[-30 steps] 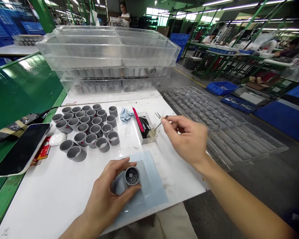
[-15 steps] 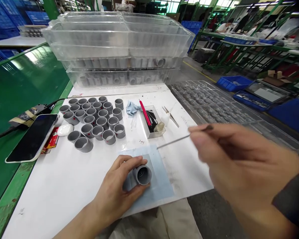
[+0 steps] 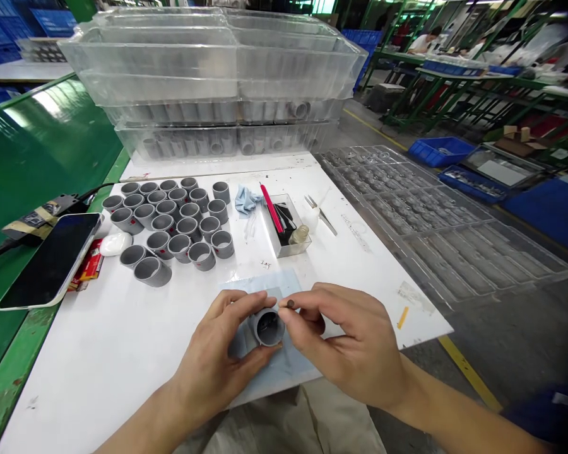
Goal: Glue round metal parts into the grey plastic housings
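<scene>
My left hand (image 3: pixel 218 343) is wrapped around a short grey plastic tube (image 3: pixel 278 333), its open end facing me. Above a light blue sheet (image 3: pixel 284 373) at the table's front edge, my right hand (image 3: pixel 348 343) pinches a thin metal rod (image 3: pixel 289 304) by its dark end. The rod's shaft is mostly hidden; my right fingertips are at the tube's rim, and dark detail shows inside the bore. Further left on the white table (image 3: pixel 99 359), several similar grey tubes (image 3: pixel 201 257) stand in a cluster, some with red marks.
A clear box (image 3: pixel 291 249) holds a red pen-like tool (image 3: pixel 271 208) and a small glass bottle (image 3: pixel 299 235). Tweezers (image 3: pixel 320 215) lie beside it. Stacked clear trays (image 3: pixel 170 69) stand behind. A phone (image 3: pixel 50 261) lies left; clear compartment trays (image 3: pixel 454 249) are at right.
My right hand has come left and down from the right, bringing the rod to the tube's opening. My left hand still holds the tube; the view has shifted slightly.
</scene>
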`<act>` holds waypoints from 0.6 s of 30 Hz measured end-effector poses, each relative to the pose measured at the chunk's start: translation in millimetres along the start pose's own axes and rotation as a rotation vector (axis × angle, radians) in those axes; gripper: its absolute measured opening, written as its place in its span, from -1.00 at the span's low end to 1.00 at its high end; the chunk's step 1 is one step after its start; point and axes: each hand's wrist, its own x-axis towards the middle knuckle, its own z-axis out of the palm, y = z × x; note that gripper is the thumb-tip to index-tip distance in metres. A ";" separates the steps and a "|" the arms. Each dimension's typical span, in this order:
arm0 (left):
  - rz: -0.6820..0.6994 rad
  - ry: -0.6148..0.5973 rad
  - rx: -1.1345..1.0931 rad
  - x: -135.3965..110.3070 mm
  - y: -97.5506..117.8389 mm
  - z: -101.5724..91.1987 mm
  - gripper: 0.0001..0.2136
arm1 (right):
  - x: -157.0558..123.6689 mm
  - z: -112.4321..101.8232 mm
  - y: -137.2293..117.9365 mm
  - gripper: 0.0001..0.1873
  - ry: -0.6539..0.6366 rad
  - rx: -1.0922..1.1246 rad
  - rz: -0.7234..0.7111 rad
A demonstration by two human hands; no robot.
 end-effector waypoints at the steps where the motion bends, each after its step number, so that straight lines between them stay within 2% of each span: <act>1: 0.000 0.001 0.002 -0.2 -0.1 0.1 -0.40 | 0.8 -0.5 -0.3 -0.92 0.003 -0.013 -0.002; 6: -0.003 0.000 -0.003 -0.1 -0.5 0.3 -0.40 | 3.2 -11.0 -9.7 -0.90 0.035 -0.006 0.029; 9: -0.015 -0.007 -0.009 0.4 -0.3 0.5 -0.40 | 7.2 -24.0 -8.2 -0.85 0.206 -0.045 0.060; 13: -0.024 0.005 -0.020 -1.2 -2.7 1.5 -0.42 | 25.1 -38.8 19.1 -0.88 0.475 -0.188 0.024; 15: -0.048 0.021 -0.053 -2.6 -4.5 2.3 -0.43 | 36.8 -42.8 37.0 -0.97 0.519 -0.225 0.032; 18: -0.153 0.046 -0.084 -2.9 -3.8 2.7 -0.45 | 50.3 -43.2 55.9 -0.91 0.536 -0.237 0.062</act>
